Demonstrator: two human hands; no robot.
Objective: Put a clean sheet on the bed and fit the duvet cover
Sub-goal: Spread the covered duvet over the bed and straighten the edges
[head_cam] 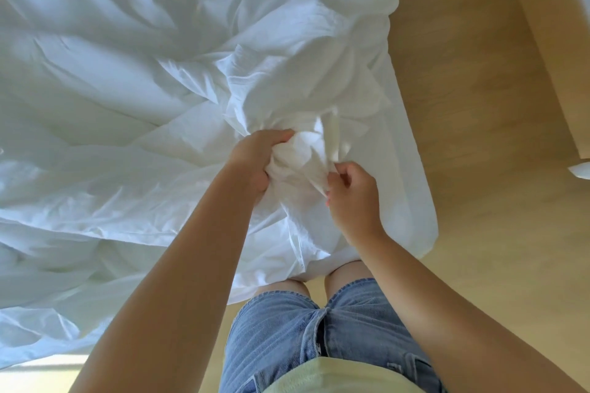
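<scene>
A large white duvet cover, heavily creased, spreads over the bed across the left and middle of the view, and its near edge hangs down in front of my knees. My left hand is shut on a bunched corner of the white fabric. Just to its right, my right hand pinches a fold of the same bunch between thumb and fingers. Whether a duvet lies inside the cover cannot be told.
Pale wooden floor runs along the right side of the bed. A light wooden furniture panel stands at the far right, with a bit of white cloth beside it. My denim shorts are below.
</scene>
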